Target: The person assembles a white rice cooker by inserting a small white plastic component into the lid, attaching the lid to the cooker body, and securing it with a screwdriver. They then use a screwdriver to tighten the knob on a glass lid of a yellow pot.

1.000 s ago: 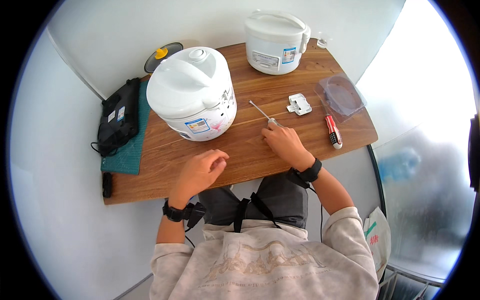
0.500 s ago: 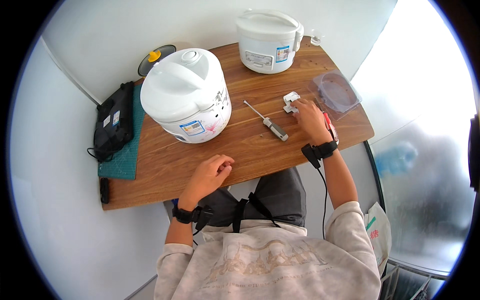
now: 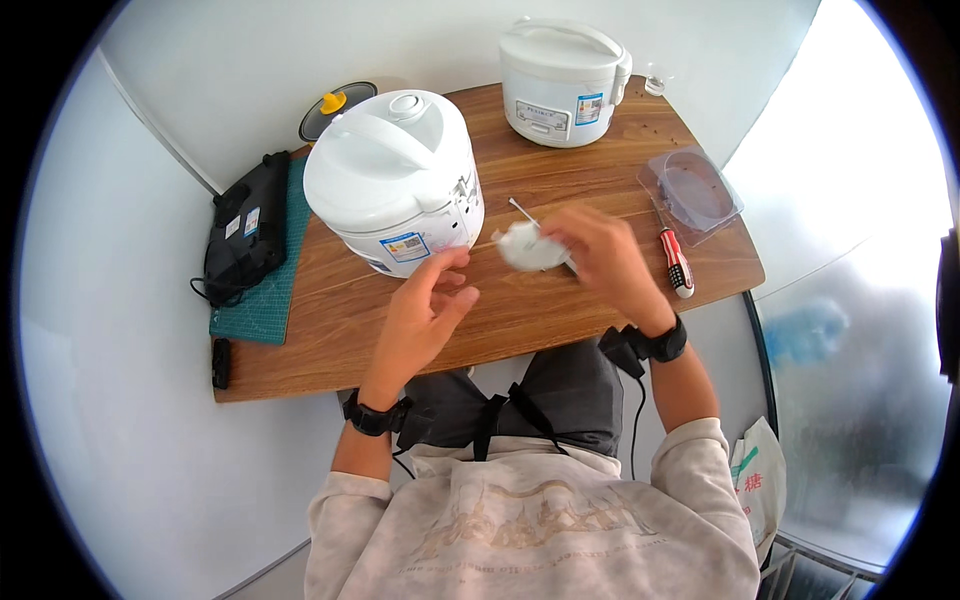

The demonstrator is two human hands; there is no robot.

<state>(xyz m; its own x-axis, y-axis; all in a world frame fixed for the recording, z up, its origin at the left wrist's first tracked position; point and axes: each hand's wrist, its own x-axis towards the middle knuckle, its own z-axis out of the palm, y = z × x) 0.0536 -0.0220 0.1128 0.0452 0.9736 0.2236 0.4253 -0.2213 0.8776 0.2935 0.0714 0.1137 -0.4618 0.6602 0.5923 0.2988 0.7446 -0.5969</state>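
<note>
My right hand [image 3: 603, 262] is closed on a small white plastic part [image 3: 527, 247], blurred by motion, which it carries above the table. Below the part and the hand lies a screwdriver [image 3: 518, 209]; its shaft tip shows and most of its handle is hidden. My left hand [image 3: 424, 312] is raised with fingers apart and nothing in them. Its fingertips are near the lower front of a white rice cooker [image 3: 385, 175] with a printed flower pattern; I cannot tell whether they touch it.
A second white rice cooker [image 3: 562, 85] stands at the back. To the right are a clear plastic tray [image 3: 725, 190] and a red-and-white screwdriver [image 3: 677, 264]. A black device [image 3: 245, 225] rests on a green cutting mat [image 3: 262, 318] at the left, near a lid with a yellow knob [image 3: 333, 103].
My right hand has picked up the white part from the table's right side and brought it left. My left hand has risen toward the near cooker and spread its fingers.
</note>
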